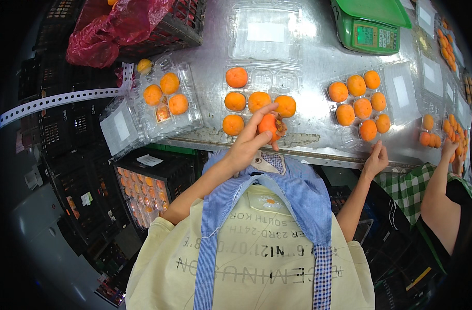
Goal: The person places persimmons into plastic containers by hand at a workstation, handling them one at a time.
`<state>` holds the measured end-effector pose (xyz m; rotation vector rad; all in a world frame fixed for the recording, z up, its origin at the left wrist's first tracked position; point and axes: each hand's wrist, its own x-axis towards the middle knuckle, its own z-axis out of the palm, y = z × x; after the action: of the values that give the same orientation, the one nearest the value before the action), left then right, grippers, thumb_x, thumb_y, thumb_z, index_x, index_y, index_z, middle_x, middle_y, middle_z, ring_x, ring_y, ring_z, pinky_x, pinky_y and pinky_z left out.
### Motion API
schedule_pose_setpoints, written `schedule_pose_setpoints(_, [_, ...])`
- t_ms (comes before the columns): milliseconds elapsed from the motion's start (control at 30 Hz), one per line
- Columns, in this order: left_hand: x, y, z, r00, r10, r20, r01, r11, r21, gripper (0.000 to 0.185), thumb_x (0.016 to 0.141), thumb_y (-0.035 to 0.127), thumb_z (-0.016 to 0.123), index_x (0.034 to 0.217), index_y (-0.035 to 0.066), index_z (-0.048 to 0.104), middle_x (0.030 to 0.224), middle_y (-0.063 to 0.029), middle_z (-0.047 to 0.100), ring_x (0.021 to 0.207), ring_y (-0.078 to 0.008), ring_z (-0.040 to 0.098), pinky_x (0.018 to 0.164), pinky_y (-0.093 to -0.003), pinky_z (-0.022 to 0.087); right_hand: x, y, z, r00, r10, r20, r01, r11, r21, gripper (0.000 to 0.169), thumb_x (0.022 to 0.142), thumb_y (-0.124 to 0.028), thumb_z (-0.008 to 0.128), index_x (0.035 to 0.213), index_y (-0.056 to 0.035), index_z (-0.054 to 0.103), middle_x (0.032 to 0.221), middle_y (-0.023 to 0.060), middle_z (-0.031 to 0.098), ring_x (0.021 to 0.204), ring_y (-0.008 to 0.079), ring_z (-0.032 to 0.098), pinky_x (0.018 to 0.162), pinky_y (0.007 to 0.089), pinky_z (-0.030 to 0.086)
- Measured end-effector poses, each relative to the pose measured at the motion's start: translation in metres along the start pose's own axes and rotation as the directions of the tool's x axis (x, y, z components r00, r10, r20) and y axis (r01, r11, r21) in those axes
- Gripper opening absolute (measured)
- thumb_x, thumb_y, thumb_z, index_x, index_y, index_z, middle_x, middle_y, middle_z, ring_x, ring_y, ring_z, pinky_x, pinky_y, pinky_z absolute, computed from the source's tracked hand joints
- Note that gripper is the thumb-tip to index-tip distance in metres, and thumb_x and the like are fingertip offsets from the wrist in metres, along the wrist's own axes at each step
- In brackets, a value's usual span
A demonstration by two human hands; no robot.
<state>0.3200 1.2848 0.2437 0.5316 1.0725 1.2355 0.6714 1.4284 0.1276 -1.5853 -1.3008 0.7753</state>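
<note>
My left hand (248,144) grips an orange persimmon (268,126) between thumb and fingers, its brown calyx turned to the right. The fruit is above the front of a clear plastic clamshell tray (261,79), whose moulded cells hold several persimmons (235,101). That tray's lid lies open behind it and bears a white label (265,31). My right hand (375,158) is at the table's front edge with its fingers curled in and nothing visible in them. Just beyond it, a second clear tray (348,138) contains several persimmons (362,108).
Left on the metal table (210,83), another open tray (191,112) holds persimmons and a wrapped piece. A black crate (185,27) with red plastic film (104,35) stands behind. A green digital scale (369,33) is at back right. At far right, a co-worker's hand (449,149) touches persimmons.
</note>
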Motion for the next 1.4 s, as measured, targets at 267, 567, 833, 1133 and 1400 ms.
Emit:
schedule_pose_setpoints(267, [-0.001,0.000,0.001,0.983,0.168,-0.070,-0.133,0.927,0.351,0.058,0.084,-0.001,0.061,0.137,0.007,0.038,0.130,-0.0086,0.043,0.117,-0.0205,0.051,0.094,-0.0348,0.049,0.000,0.000,0.001,1.000,0.014,-0.004,-0.014,1.000,-0.005,0.039,0.096,-0.025,0.060,0.066,-0.0009,0.056,0.061,-0.0036,0.047,0.058,0.0050,0.039,0.054,0.0213,0.029])
schedule_pose_setpoints(567, [-0.003,0.004,0.005,0.978,0.157,-0.139,-0.097,0.927,0.363,0.053,0.076,0.004,0.075,0.124,0.008,0.054,0.123,-0.0056,0.048,0.118,-0.0187,0.049,0.093,-0.0323,0.049,0.001,0.002,0.000,1.000,-0.029,0.003,0.029,1.000,0.007,0.037,0.096,-0.022,0.060,0.065,-0.0006,0.057,0.061,-0.0023,0.050,0.057,0.0048,0.040,0.052,0.0206,0.031])
schedule_pose_setpoints(833, [-0.001,0.000,-0.001,0.940,0.335,-0.063,-0.220,0.737,0.640,0.047,0.075,0.013,0.078,0.118,0.008,0.058,0.118,-0.0065,0.052,0.111,-0.0170,0.052,0.086,-0.0302,0.048,0.000,-0.001,0.000,1.000,0.003,0.009,-0.003,1.000,-0.021,0.038,0.095,-0.024,0.060,0.065,-0.0017,0.056,0.061,-0.0032,0.048,0.059,0.0049,0.040,0.054,0.0211,0.030])
schedule_pose_setpoints(1133, [0.002,0.129,-0.053,0.562,0.825,-0.066,-0.504,0.405,0.763,0.046,0.083,0.012,0.070,0.122,0.000,0.050,0.108,-0.0113,0.060,0.094,-0.0192,0.063,0.082,-0.0315,0.052,0.001,0.006,-0.001,1.000,0.013,0.002,-0.013,0.999,-0.034,0.037,0.095,-0.023,0.059,0.067,-0.0001,0.057,0.062,-0.0030,0.050,0.059,0.0051,0.041,0.054,0.0207,0.033])
schedule_pose_setpoints(1400, [0.012,0.321,-0.188,0.180,0.979,0.096,-0.184,-0.062,0.981,0.058,0.077,0.020,0.082,0.121,-0.004,0.054,0.114,-0.0157,0.060,0.101,-0.0188,0.061,0.087,-0.0273,0.050,0.004,0.003,0.001,1.000,-0.029,0.011,0.029,0.998,-0.049,0.039,0.096,-0.024,0.059,0.065,0.0000,0.055,0.061,-0.0013,0.051,0.057,0.0064,0.041,0.053,0.0227,0.032])
